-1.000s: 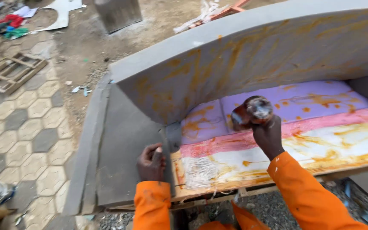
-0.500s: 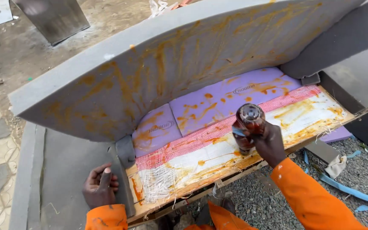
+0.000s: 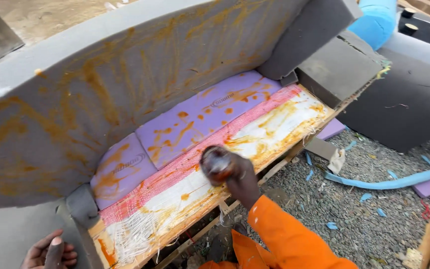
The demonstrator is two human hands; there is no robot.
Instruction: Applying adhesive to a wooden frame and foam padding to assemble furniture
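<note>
Seat base open above (grey foam back blocks behind).

Blue foam strip on gravel, blue foam roll, dark foam slab

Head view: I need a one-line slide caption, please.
Right hand holds a glue-smeared bottle over the sofa frame's seat; left hand rests on grey foam.

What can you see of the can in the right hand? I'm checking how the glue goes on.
The can is small, round and dark, smeared with brownish-orange glue. The right hand grips it from the side, tilting it over the white woven seat base, which is streaked with the same glue. Whether it touches the base is unclear.
</note>
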